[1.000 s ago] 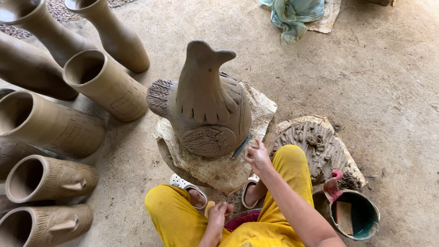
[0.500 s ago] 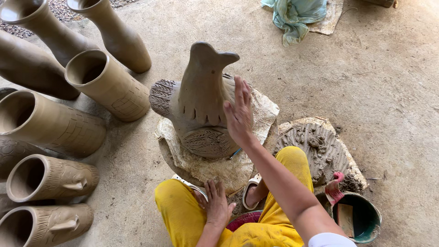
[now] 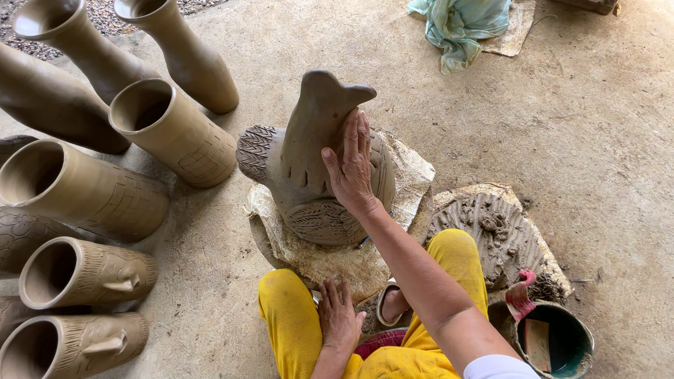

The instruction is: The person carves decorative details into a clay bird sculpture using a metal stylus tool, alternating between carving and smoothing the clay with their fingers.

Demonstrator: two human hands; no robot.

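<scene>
The clay bird [image 3: 309, 161] stands on a flat mat [image 3: 411, 172] on the floor. The right hand [image 3: 349, 167] lies flat and open on its neck. The left hand [image 3: 338, 316] rests open on the near knee. The clay looks soft, so a hard push could dent or tip the bird.

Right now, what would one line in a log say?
right hand: flat on clay bird figure | left hand: resting on knee | figure: upright on mat
</scene>
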